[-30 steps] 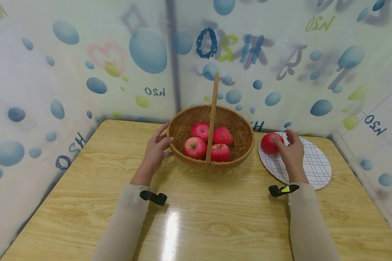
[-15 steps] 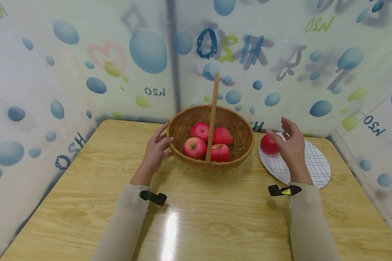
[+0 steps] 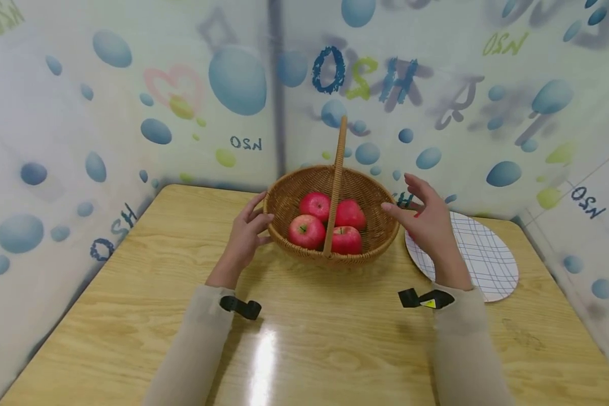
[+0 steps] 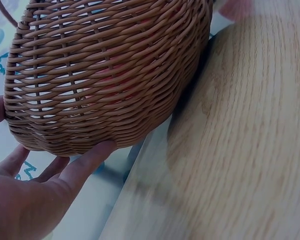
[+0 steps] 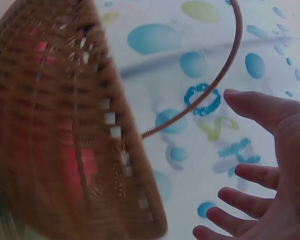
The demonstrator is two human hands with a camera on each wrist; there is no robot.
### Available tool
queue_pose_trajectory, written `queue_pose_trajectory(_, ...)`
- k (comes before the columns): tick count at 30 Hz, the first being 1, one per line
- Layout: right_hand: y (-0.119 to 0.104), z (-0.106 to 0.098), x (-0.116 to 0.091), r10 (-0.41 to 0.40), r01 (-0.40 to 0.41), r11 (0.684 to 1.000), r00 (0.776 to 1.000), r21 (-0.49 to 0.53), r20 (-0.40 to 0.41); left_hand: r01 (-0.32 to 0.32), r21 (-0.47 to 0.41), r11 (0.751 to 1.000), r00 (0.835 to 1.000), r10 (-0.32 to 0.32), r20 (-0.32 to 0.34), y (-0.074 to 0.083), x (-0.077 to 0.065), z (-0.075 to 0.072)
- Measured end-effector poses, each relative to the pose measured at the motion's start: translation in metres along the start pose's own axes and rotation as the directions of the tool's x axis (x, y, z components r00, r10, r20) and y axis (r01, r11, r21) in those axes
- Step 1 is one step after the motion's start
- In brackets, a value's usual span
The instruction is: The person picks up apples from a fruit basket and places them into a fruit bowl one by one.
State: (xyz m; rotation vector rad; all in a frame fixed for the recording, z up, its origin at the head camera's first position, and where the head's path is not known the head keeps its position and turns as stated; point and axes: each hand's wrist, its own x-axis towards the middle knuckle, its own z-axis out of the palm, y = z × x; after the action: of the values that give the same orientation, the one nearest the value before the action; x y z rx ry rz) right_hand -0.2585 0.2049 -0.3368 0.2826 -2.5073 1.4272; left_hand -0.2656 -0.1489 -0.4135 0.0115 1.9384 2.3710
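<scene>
A wicker basket [image 3: 304, 254] with an arched handle stands tilted toward me at the back of the table, holding several red apples [image 3: 306, 232]. My left hand [image 3: 242, 237] holds its left rim, thumb over the edge; in the left wrist view the fingers [image 4: 90, 157] rest against the woven outside. To the right of the basket, my right hand [image 3: 428, 228] is raised with spread fingers and nothing in it. The right wrist view shows a gap between it and the basket [image 5: 65, 125]. Behind this hand, another red apple is almost wholly hidden, with only slivers showing.
A white oval plate [image 3: 487, 256] with a dark line pattern lies at the right, partly covered by my right hand. The wooden table [image 3: 335, 338] meets a patterned wall covering [image 3: 182, 141] behind the basket.
My right hand has drawn away from the apple on the plate and moved up and left toward the basket. The left hand keeps its place on the rim. The head view has shifted slightly.
</scene>
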Motion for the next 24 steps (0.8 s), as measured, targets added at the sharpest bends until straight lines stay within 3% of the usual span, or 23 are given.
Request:
queue_pose_trajectory(8,-0.011,0.032,0.002,-0.042,0.042,0.999,0.997,0.004,0.063,0.019,0.001,1.0,1.0,-0.019,-0.003,0.0,0.002,0.001)
queue_pose_trajectory(17,-0.012,0.058,0.001,-0.081,0.108,0.98,0.984,-0.169,0.159,0.015,0.014,1.0,1.0,-0.015,-0.014,0.0,0.001,0.001)
queue_pose_trajectory(24,-0.015,0.066,-0.001,-0.008,0.084,0.939,0.975,-0.334,0.224,0.004,0.011,1.0,1.0,-0.004,-0.008,0.0,0.001,0.0)
